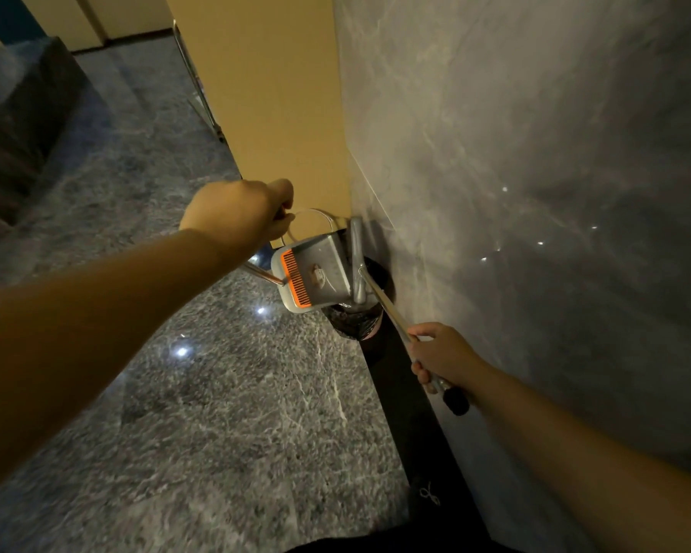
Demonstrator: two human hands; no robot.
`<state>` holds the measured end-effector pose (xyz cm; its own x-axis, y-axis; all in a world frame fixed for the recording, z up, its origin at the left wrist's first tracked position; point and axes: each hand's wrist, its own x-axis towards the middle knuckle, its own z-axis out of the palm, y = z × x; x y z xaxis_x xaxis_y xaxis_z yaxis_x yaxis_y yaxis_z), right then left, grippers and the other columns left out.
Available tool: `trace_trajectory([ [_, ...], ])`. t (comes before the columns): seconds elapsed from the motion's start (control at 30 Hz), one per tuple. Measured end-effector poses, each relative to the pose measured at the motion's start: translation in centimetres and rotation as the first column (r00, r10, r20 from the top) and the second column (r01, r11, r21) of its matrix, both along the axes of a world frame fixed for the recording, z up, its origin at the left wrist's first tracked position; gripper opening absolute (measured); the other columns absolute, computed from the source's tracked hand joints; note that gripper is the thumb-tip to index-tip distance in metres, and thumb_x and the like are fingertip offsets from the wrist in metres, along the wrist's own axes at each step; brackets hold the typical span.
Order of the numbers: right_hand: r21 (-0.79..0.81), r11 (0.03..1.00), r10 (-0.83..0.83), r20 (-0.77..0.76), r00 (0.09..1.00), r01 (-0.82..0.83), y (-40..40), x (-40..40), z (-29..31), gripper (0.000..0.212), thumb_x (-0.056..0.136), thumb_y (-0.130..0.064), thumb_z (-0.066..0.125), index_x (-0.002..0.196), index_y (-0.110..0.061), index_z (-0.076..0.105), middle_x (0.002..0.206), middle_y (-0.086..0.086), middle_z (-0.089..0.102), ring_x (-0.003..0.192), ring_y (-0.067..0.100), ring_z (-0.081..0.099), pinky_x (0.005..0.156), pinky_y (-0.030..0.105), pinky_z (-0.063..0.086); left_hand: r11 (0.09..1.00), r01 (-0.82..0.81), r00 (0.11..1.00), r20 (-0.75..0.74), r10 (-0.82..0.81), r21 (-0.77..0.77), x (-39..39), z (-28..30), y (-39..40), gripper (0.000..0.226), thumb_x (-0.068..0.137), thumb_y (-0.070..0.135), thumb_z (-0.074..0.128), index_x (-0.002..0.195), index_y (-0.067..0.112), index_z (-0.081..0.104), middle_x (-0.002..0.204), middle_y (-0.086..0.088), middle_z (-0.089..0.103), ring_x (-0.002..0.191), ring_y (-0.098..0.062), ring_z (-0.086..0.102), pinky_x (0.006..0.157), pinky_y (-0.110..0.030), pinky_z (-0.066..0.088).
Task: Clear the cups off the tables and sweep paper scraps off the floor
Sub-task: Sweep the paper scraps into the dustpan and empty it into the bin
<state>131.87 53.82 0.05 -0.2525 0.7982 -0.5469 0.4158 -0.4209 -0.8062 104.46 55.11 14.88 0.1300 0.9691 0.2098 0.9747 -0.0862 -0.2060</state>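
A dark, blurred block of furniture (21, 125) is seen in the upper left of the frame, standing on the grey marbled floor (200, 413), on which bright light spots are reflected. Across the left half the left hand (236, 213) is stretched toward the centre, its fingers curled round the thin handle of a grey dustpan (316, 273), which is held tilted at the middle of the frame. An orange comb strip (294, 279) is seen along the pan's near edge, and a small pale scrap (318, 273) lies inside the pan. Just below the pan, a bin lined with a black bag (352, 323) is partly covered by it. Behind, a tan panel (268, 105) rises to the upper centre. To the right of the pan, a broom (380, 297) is held by its metal shaft in the closed right hand (443, 361) at the lower right; its grey head is touching the pan's far edge. The right side of the frame is filled by a grey marbled wall (535, 173)
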Motion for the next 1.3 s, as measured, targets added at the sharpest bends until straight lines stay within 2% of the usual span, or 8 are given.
trace_trajectory([
  [0.07,-0.011,1.000,-0.014,-0.007,1.000,0.014,-0.4,0.0,0.0,0.017,0.095,-0.004,0.048,0.105,-0.017,0.052,0.070,0.009,0.056,0.035,0.007,0.049,0.035,0.018,0.040,1.000,-0.014,1.000,0.014,0.014,0.024,-0.3,-0.2,-0.1,0.029,0.097,0.035,0.053,0.118,0.015,0.057,0.094,-0.012,0.068,0.075,-0.033,0.063,0.058,-0.033,0.046],
  [0.2,-0.006,1.000,-0.026,-0.031,0.999,0.025,-1.2,-0.3,0.5,0.019,0.096,-0.006,0.049,0.112,-0.018,0.051,0.070,0.009,0.056,0.041,0.010,0.049,0.037,0.020,0.041,0.996,-0.032,0.998,0.048,0.028,0.077,-0.5,-0.3,-0.9,0.029,0.097,0.032,0.054,0.116,0.010,0.057,0.093,-0.015,0.068,0.074,-0.035,0.063,0.060,-0.035,0.047],
  [0.33,0.014,0.999,-0.035,-0.048,0.998,0.035,-1.9,-0.5,1.7,0.017,0.096,-0.004,0.047,0.108,-0.014,0.053,0.073,0.012,0.054,0.045,0.012,0.048,0.037,0.020,0.041,0.994,-0.032,0.999,0.045,0.027,0.107,-1.1,-0.3,-1.9,0.028,0.098,0.029,0.055,0.115,0.006,0.058,0.090,-0.018,0.067,0.072,-0.036,0.062,0.057,-0.033,0.042],
  [0.5,0.018,0.999,-0.044,-0.081,0.996,0.046,-2.8,-0.7,2.9,0.013,0.098,-0.009,0.048,0.108,-0.017,0.052,0.070,0.011,0.055,0.043,0.010,0.048,0.037,0.020,0.041,0.987,-0.022,0.998,0.056,0.013,0.160,-2.1,0.2,-3.5,0.026,0.096,0.027,0.058,0.111,0.005,0.059,0.083,-0.019,0.067,0.065,-0.036,0.061,0.055,-0.034,0.046],
  [0.67,0.027,0.999,0.027,-0.077,0.997,-0.025,-3.6,-1.3,2.8,0.025,0.097,-0.007,0.048,0.121,-0.016,0.051,0.068,0.011,0.056,0.044,0.012,0.050,0.039,0.023,0.041,0.977,-0.076,0.996,0.061,0.065,0.197,-3.4,0.9,-5.9,0.026,0.095,0.029,0.059,0.109,0.007,0.058,0.078,-0.018,0.065,0.062,-0.035,0.060,0.054,-0.035,0.046],
  [0.87,0.012,0.988,0.156,-0.081,0.984,-0.156,-4.7,-3.1,2.2,0.035,0.097,-0.008,0.050,0.132,-0.012,0.048,0.057,0.010,0.054,0.041,0.015,0.048,0.036,0.022,0.041,0.955,-0.205,0.976,0.112,0.185,0.213,-4.6,0.5,-11.0,0.025,0.093,0.030,0.063,0.104,0.007,0.062,0.079,-0.019,0.066,0.065,-0.039,0.061,0.054,-0.033,0.034],
  [1.07,-0.023,0.939,0.341,-0.037,0.939,-0.342,-6.1,-5.2,1.2,0.041,0.098,-0.008,0.048,0.139,-0.011,0.043,0.057,0.010,0.056,0.045,0.018,0.048,0.041,0.025,0.040,0.899,-0.415,0.902,0.189,0.387,0.143,-4.6,-0.8,-18.5,0.027,0.093,0.032,0.061,0.108,0.009,0.062,0.083,-0.019,0.068,0.069,-0.038,0.063,0.056,-0.035,0.041],
  [1.3,-0.055,0.809,0.587,0.020,0.809,-0.586,-10.2,-8.4,-0.5,0.043,0.097,-0.006,0.050,0.139,-0.012,0.043,0.054,0.006,0.057,0.040,0.015,0.049,0.039,0.024,0.041,0.725,-0.685,0.714,0.258,0.651,0.067,-3.4,-2.7,-29.6,0.024,0.095,0.032,0.058,0.108,0.012,0.063,0.089,-0.015,0.070,0.073,-0.036,0.064,0.059,-0.036,0.045],
])
